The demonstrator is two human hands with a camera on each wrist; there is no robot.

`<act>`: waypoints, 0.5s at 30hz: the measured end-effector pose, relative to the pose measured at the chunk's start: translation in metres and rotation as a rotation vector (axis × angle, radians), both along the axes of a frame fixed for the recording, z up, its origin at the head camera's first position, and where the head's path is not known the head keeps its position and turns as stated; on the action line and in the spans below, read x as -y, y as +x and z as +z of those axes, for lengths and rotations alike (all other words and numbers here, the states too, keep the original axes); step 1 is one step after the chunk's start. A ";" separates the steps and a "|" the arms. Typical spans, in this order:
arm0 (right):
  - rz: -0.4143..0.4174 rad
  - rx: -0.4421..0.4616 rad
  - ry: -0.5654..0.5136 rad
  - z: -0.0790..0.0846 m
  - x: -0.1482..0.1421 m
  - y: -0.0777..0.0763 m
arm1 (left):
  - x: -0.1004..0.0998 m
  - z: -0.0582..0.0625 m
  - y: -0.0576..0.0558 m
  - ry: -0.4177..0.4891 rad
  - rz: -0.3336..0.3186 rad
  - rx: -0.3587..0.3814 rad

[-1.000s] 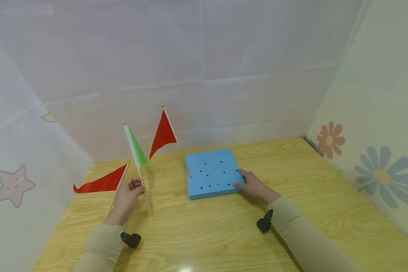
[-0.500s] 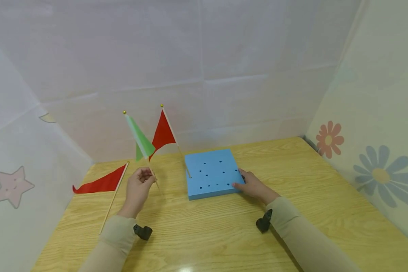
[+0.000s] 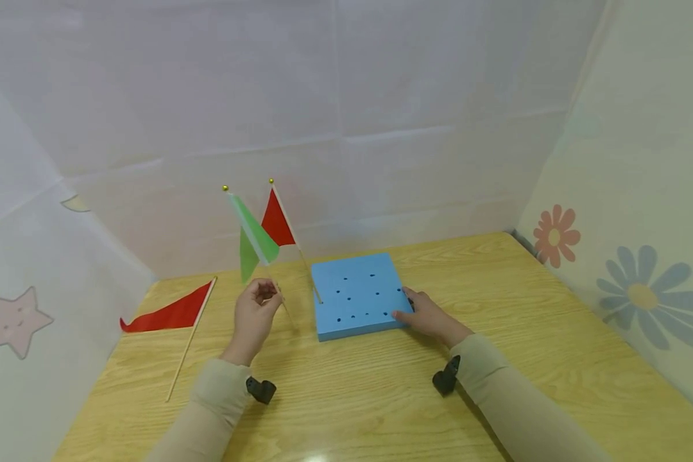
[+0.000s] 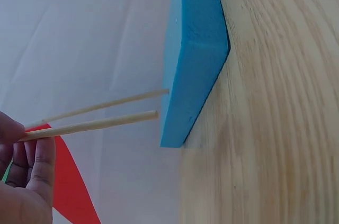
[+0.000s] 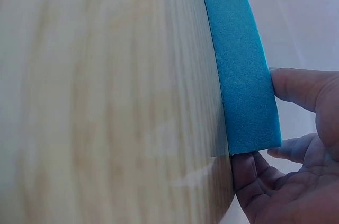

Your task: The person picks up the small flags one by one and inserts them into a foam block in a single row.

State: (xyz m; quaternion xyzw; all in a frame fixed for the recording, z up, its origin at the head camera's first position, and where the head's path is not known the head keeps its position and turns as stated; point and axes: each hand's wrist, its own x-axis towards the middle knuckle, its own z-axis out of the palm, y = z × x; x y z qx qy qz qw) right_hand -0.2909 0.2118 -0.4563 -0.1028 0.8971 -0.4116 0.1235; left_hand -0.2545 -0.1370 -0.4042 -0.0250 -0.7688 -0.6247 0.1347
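My left hand [image 3: 255,317] pinches the thin wooden stick of a green flag [image 3: 265,244], which leans away to the upper left in the head view. In the left wrist view, the lower end of that stick [image 4: 106,123] points at the blue foam board [image 4: 185,65], just short of its face. My right hand [image 3: 430,316] holds the board's right front corner, thumb on top and fingers along the side [image 5: 249,173]. A red flag [image 3: 277,221] stands tilted, its stick set in a hole near the board's left edge. Several other holes dot the top.
A second red flag [image 3: 179,313] lies on the wooden table [image 3: 346,398] to the left of my left hand. A pale cloth wall [image 3: 381,186] rises behind the table, and patterned cloth with flowers [image 3: 641,295] hangs on the right.
My left hand has carried the green flag rightward toward the board, and the flag now overlaps the standing red one in the head view. The right hand and board have stayed put.
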 end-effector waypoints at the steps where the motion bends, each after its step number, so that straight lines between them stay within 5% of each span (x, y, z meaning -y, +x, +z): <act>1: -0.002 0.001 -0.001 0.000 0.000 0.000 | -0.002 0.000 -0.001 0.000 -0.002 -0.006; 15: 0.002 -0.014 0.002 0.001 0.002 0.003 | -0.037 -0.001 -0.019 -0.028 -0.053 -0.096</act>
